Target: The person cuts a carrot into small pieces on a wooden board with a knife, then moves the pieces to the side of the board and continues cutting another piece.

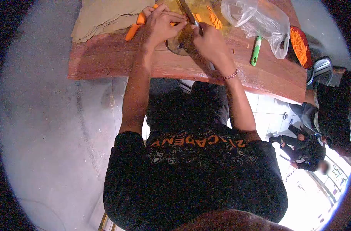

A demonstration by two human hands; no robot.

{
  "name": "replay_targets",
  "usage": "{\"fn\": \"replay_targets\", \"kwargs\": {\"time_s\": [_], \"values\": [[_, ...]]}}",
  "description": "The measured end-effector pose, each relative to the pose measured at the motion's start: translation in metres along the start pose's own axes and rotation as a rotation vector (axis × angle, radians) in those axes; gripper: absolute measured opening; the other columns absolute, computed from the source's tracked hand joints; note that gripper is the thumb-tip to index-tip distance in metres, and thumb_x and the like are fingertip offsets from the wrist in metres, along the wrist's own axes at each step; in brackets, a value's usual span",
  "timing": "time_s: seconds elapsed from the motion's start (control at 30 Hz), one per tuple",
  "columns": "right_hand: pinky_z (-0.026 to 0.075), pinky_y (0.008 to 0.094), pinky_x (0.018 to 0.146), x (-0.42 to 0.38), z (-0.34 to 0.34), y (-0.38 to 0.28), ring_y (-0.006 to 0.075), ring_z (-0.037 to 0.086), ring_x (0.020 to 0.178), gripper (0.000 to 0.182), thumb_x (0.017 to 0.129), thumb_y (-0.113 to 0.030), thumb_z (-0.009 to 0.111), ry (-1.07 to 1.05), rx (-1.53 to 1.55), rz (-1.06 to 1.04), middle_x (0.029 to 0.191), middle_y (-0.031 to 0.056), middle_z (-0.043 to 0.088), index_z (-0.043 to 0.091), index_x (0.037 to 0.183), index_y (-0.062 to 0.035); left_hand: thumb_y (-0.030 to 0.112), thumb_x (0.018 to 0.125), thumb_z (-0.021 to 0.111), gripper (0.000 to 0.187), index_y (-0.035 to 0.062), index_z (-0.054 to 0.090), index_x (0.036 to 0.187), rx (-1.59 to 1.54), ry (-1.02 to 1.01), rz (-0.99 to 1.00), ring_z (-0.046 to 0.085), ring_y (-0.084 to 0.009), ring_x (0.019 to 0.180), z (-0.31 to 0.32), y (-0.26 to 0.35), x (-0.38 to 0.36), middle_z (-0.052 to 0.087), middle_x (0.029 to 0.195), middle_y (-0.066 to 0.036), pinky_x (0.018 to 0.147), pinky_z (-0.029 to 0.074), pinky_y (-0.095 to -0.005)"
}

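Observation:
My right hand [213, 43] is closed around the handle of a knife [188, 12], whose blade points away from me over a yellowish, worn cutting board [178, 36]. Just left of the blade, my left hand [162, 24] has its fingers pinched on a small piece of carrot [172, 24], mostly hidden under them. A peeled carrot [132, 32] lies beside my left wrist. Cut carrot sticks [214, 19] are on the board to the right of the knife.
A crumpled clear plastic bag [260, 23] and a green-handled tool [256, 51] lie right on the wooden table [102, 61]. Brown paper [102, 17] covers the far left. A red container of carrot shreds [298, 46] stands at the right edge. Another person [302, 148] is at lower right.

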State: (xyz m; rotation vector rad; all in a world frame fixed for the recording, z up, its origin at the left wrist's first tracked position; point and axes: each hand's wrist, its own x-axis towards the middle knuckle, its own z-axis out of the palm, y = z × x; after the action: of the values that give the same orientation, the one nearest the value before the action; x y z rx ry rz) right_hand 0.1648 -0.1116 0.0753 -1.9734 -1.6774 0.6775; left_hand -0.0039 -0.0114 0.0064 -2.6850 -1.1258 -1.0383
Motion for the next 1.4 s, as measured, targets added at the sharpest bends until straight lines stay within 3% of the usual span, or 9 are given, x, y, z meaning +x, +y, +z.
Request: {"fn": "replay_targets", "kwargs": {"time_s": [0.07, 0.5, 0.67, 0.87, 0.9, 1.07, 1.23, 1.3, 1.4], "values": [[0.05, 0.0546, 0.083, 0.008, 0.002, 0.002, 0.0499, 0.062, 0.097, 0.042, 0.1, -0.035, 0.05, -0.017, -0.002, -0.026, 0.094, 0.0342, 0.065, 0.065, 0.108, 0.0027, 0.043, 0.082, 0.074, 0.02, 0.0293, 0.081, 0.095, 0.008, -0.102, -0.026, 0.058, -0.0116, 0.096, -0.001, -0.003, -0.001, 0.076, 0.099, 0.013, 0.092, 0.03, -0.0395], [0.051, 0.0509, 0.079, 0.01, -0.005, 0.012, 0.0476, 0.065, 0.093, 0.047, 0.101, -0.04, 0.049, 0.079, 0.036, -0.046, 0.089, 0.0317, 0.066, 0.066, 0.105, 0.0031, 0.037, 0.08, 0.077, 0.017, 0.0266, 0.081, 0.093, -0.143, -0.01, -0.048, 0.06, -0.0101, 0.092, -0.002, -0.001, 0.001, 0.076, 0.095, 0.012, 0.095, 0.033, -0.0348], [0.05, 0.049, 0.079, 0.004, 0.013, 0.014, 0.0474, 0.066, 0.09, 0.047, 0.101, -0.041, 0.049, -0.017, 0.049, -0.054, 0.089, 0.0308, 0.067, 0.066, 0.11, 0.0011, 0.035, 0.08, 0.078, 0.019, 0.0213, 0.081, 0.092, -0.417, 0.172, -0.219, 0.064, -0.0148, 0.092, -0.016, -0.01, 0.003, 0.077, 0.091, 0.004, 0.088, 0.04, -0.0384], [0.05, 0.0493, 0.077, 0.011, -0.014, 0.046, 0.0456, 0.067, 0.088, 0.049, 0.101, -0.042, 0.048, 0.026, -0.013, 0.006, 0.089, 0.0305, 0.067, 0.065, 0.117, 0.0016, 0.03, 0.082, 0.076, 0.022, 0.0188, 0.08, 0.1, -0.224, 0.038, -0.217, 0.064, -0.0203, 0.098, -0.036, -0.004, -0.007, 0.076, 0.098, 0.001, 0.093, 0.042, -0.0427], [0.054, 0.0544, 0.076, 0.007, -0.019, 0.042, 0.0476, 0.067, 0.084, 0.038, 0.093, -0.03, 0.057, 0.077, 0.02, 0.01, 0.086, 0.0327, 0.067, 0.067, 0.102, 0.0052, 0.03, 0.082, 0.076, 0.022, 0.0188, 0.08, 0.1, -0.222, 0.037, -0.219, 0.064, -0.0203, 0.098, -0.034, -0.004, -0.009, 0.076, 0.098, 0.001, 0.093, 0.042, -0.0427], [0.053, 0.0534, 0.072, -0.011, -0.021, 0.035, 0.0468, 0.068, 0.083, 0.038, 0.096, -0.034, 0.055, 0.13, 0.085, -0.09, 0.085, 0.0299, 0.068, 0.068, 0.105, 0.0015, 0.029, 0.083, 0.073, 0.028, 0.0188, 0.077, 0.109, -0.208, 0.031, -0.183, 0.062, -0.0235, 0.105, -0.032, 0.008, -0.008, 0.073, 0.111, -0.001, 0.093, 0.041, -0.0449], [0.05, 0.0456, 0.069, -0.033, -0.026, 0.022, 0.0409, 0.069, 0.079, 0.041, 0.098, -0.034, 0.056, 0.016, 0.107, -0.04, 0.082, 0.0283, 0.067, 0.067, 0.115, 0.0014, 0.028, 0.082, 0.073, 0.029, 0.0174, 0.076, 0.109, -0.065, 0.005, -0.282, 0.063, -0.0273, 0.103, -0.037, 0.007, -0.018, 0.073, 0.108, -0.002, 0.089, 0.047, -0.0446], [0.053, 0.0533, 0.073, -0.035, -0.025, 0.023, 0.0458, 0.068, 0.083, 0.038, 0.097, -0.037, 0.056, 0.042, 0.098, -0.038, 0.086, 0.0289, 0.068, 0.069, 0.105, -0.0016, 0.028, 0.082, 0.073, 0.029, 0.0166, 0.076, 0.108, 0.012, -0.006, -0.31, 0.063, -0.0284, 0.102, -0.041, 0.006, -0.021, 0.073, 0.105, -0.003, 0.088, 0.049, -0.0441], [0.053, 0.0535, 0.073, -0.034, -0.02, 0.03, 0.0462, 0.068, 0.082, 0.039, 0.097, -0.037, 0.056, 0.087, 0.063, -0.041, 0.085, 0.0283, 0.069, 0.069, 0.104, -0.0018, 0.031, 0.082, 0.074, 0.028, 0.016, 0.076, 0.105, -0.041, -0.112, -0.423, 0.064, -0.0297, 0.1, -0.04, 0.008, -0.015, 0.072, 0.102, -0.004, 0.087, 0.051, -0.0446]]}}
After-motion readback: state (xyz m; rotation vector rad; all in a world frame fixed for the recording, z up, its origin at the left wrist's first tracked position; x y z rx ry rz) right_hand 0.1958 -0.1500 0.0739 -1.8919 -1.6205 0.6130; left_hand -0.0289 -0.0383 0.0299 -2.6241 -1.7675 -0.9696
